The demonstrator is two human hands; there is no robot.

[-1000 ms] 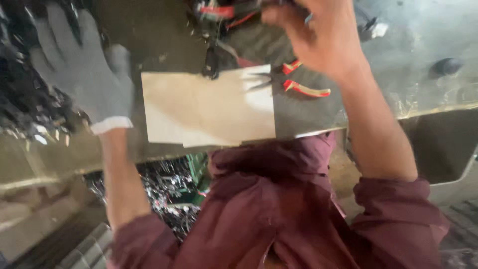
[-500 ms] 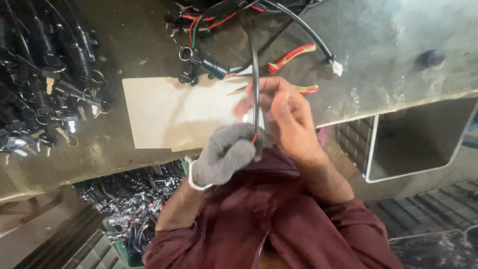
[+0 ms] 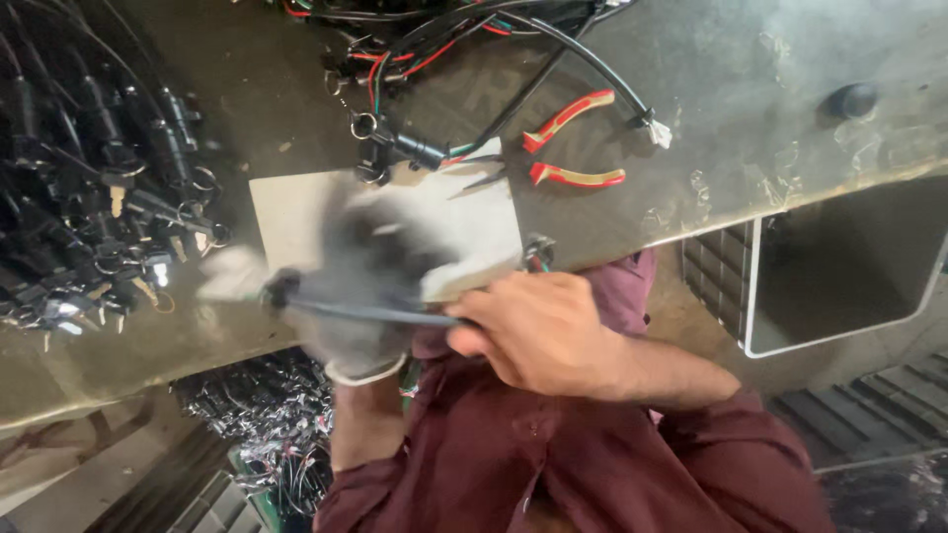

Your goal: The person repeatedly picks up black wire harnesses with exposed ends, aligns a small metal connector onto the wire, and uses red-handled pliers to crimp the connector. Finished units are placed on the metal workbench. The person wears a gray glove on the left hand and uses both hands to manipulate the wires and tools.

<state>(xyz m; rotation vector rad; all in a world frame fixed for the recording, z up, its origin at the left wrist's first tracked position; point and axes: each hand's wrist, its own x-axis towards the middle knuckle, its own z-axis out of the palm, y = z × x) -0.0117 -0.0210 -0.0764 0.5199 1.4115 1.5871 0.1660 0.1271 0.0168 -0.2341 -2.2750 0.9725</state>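
My left hand [image 3: 370, 286] wears a grey glove and is blurred with motion over the white card [image 3: 296, 212] on the bench. It grips a thin black cable [image 3: 365, 313] that lies almost level in front of my chest. My bare right hand [image 3: 538, 331] pinches the same cable at its right end, just below the card's near edge. A small connector [image 3: 538, 252] pokes up behind my right hand.
Red-handled pliers [image 3: 568, 148] lie open beside the card. A tangle of black and red wires [image 3: 444, 59] covers the far bench. Black key-switch parts [image 3: 89, 188] are piled at the left. A grey bin [image 3: 839, 266] stands at the right.
The cable has swung from upright to nearly level. My gloved left hand has moved left and up over the card, while my right hand has dropped lower toward my chest.
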